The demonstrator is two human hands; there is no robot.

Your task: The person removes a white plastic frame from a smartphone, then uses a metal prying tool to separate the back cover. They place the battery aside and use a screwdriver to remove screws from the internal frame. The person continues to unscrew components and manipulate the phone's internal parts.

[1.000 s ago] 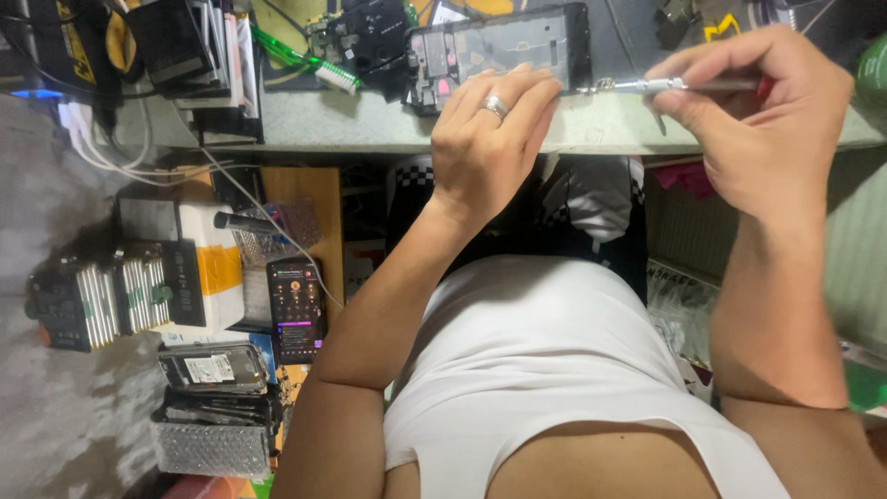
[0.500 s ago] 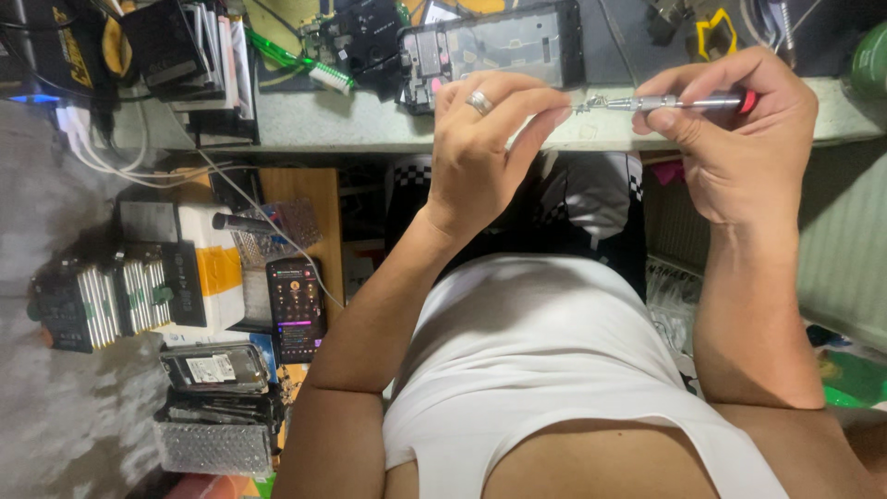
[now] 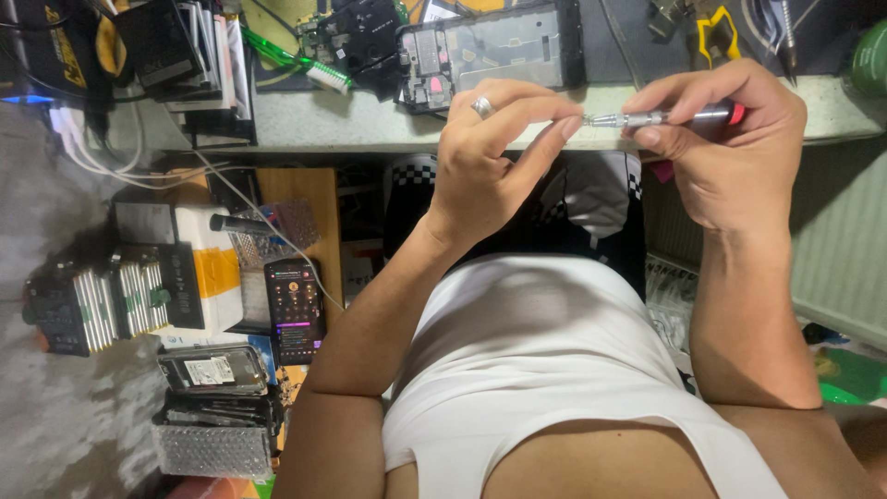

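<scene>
- Screwdriver, a slim precision one with a metal shaft and a dark grip ringed in red near its end, lies level in the air in front of the chest, just over the near edge of the workbench.
- Head view, right hand: I see its fingers closed round the dark grip, thumb beneath and forefinger on top, clamped on the tool.
- Head view, left hand: it wears a ring, and its thumb and forefinger are pinched together on the very tip of the shaft. Whether a bit or a screw sits between them I cannot tell; it is too small.
- On the bench beyond the hands lies an opened phone frame, its inner side up, with a loose circuit board to its left and yellow-handled pliers further right.
- Below the bench edge, on the floor side, I make out a lit phone, a row of batteries and a clear tray of small parts.
- My judgement of the step: the tip is being seated or set, with the frame not yet touched.
- The next move would call for the left fingers to let go cleanly, and for the right hand to carry the tip down to the frame without tilting.
</scene>
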